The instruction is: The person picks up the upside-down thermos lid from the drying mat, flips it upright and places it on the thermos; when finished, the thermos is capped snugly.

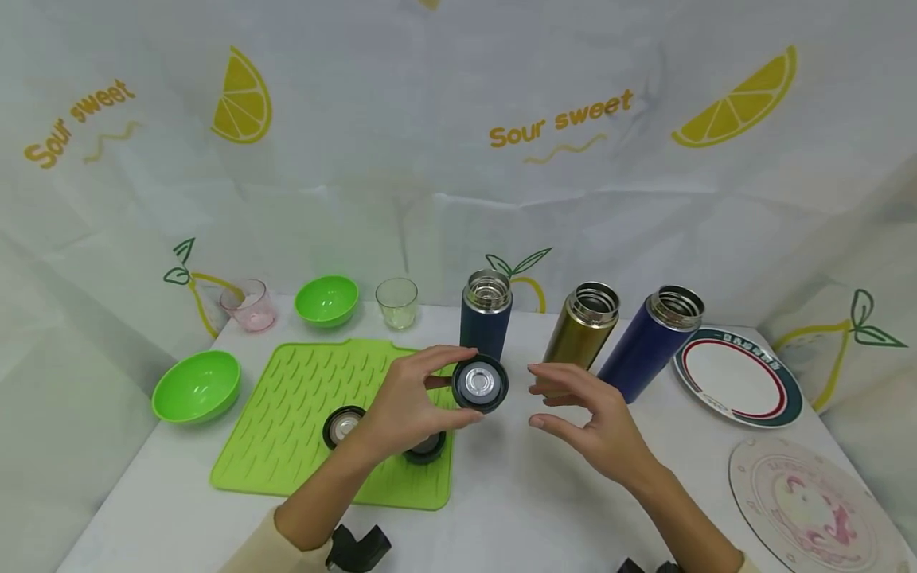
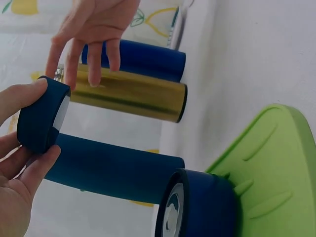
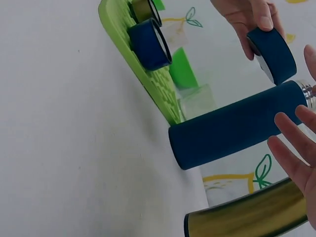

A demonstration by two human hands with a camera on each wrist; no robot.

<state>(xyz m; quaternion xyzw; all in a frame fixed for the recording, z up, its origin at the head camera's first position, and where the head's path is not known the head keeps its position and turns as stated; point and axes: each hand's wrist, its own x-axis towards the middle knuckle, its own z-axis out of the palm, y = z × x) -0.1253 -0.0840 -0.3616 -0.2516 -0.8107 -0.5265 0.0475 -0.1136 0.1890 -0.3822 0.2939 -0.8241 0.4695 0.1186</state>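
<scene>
My left hand [image 1: 411, 402] pinches a dark blue bottle lid [image 2: 39, 116] between thumb and fingers, its metal-lined underside facing me in the head view. To its right, my right hand [image 1: 595, 418] holds nothing, its fingers spread apart. Behind the lid stands a dark teal bottle [image 3: 237, 127] without a lid, its steel mouth bare. Past the right hand are a gold bottle [image 1: 583, 322] and a royal blue bottle [image 1: 648, 346], both uncapped. Two more lids lie underside up on the mat, a gold lid [image 3: 144, 11] and a blue lid [image 3: 149, 44], partly hidden by my left arm in the head view.
A green draining mat [image 1: 279, 422] covers the left of the white table. Around it are two green bowls [image 1: 197, 387], a pink glass [image 1: 248, 306] and a clear glass [image 1: 397, 304]. At the right lie a dark-rimmed plate [image 1: 738, 378] and a round pink-patterned mat [image 1: 817, 501].
</scene>
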